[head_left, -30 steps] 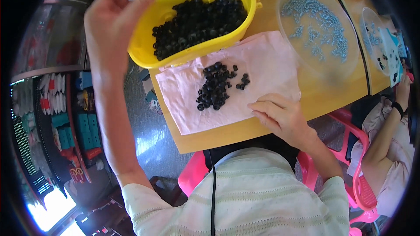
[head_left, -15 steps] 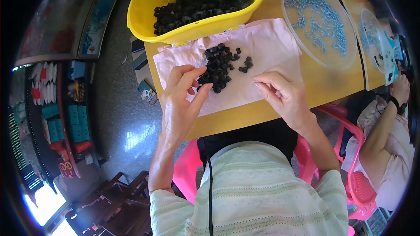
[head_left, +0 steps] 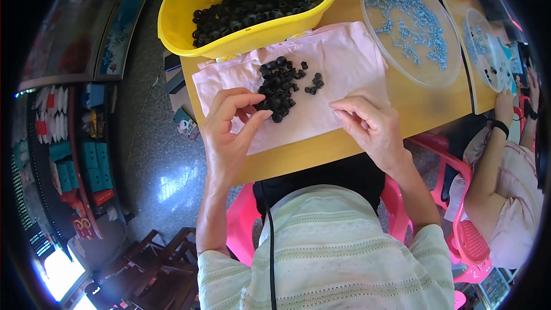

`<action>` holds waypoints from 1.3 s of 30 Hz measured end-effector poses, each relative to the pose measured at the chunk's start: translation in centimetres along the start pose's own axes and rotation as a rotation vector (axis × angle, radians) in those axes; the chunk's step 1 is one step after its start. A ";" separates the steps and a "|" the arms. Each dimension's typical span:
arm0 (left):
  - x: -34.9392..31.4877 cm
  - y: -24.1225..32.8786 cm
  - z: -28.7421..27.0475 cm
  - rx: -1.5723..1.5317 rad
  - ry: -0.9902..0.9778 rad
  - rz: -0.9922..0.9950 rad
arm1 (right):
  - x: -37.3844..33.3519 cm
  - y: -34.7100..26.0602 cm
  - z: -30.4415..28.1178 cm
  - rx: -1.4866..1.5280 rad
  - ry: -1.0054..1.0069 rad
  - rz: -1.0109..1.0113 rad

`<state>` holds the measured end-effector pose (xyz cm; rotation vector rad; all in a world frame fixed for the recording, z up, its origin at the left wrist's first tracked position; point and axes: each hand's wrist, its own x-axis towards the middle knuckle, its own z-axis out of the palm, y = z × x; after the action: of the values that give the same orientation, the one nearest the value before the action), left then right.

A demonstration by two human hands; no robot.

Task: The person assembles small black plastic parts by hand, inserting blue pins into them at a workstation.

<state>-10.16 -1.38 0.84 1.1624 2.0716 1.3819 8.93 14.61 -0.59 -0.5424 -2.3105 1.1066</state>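
Note:
A pile of small black rounded, hollow-looking pieces (head_left: 279, 83) lies on a pale pink cloth (head_left: 350, 60) at the table's front. A few smaller black bits (head_left: 314, 84) sit just right of the pile. At the pile's left edge is my left hand (head_left: 229, 123), thumb and forefinger apart, their tips beside the nearest pieces. My right hand (head_left: 370, 129) hovers over the cloth's right side, clear of the pile. Its thumb and forefinger are pinched together; anything between them is too small to make out.
Behind the cloth stands a yellow tub (head_left: 247, 33) heaped with black pieces. To its right, a round clear tray (head_left: 373, 40) holds many small light-blue pieces. At far right a co-worker's hand (head_left: 504, 106) is by another tray (head_left: 473, 20). A pink chair (head_left: 459, 195) stands between us.
The view has shifted slightly, moving the table things left in the picture. My hands keep nearly the same pose. More of the co-worker's hands shows at the right.

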 end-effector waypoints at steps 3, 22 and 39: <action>-0.6 0.3 0.9 -0.564 -0.003 -0.182 | -0.3 0.5 -0.2 -0.004 0.002 0.016; -2.3 1.7 7.3 -0.891 -0.307 -0.306 | 6.7 6.3 -9.0 -0.409 0.116 0.048; -2.3 2.5 7.4 -0.974 -0.330 -0.419 | 8.2 7.1 -10.7 0.078 0.155 0.376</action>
<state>-2.64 1.38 -0.48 0.4516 1.0599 1.5411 9.87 29.63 1.69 -1.0240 -2.0721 1.2675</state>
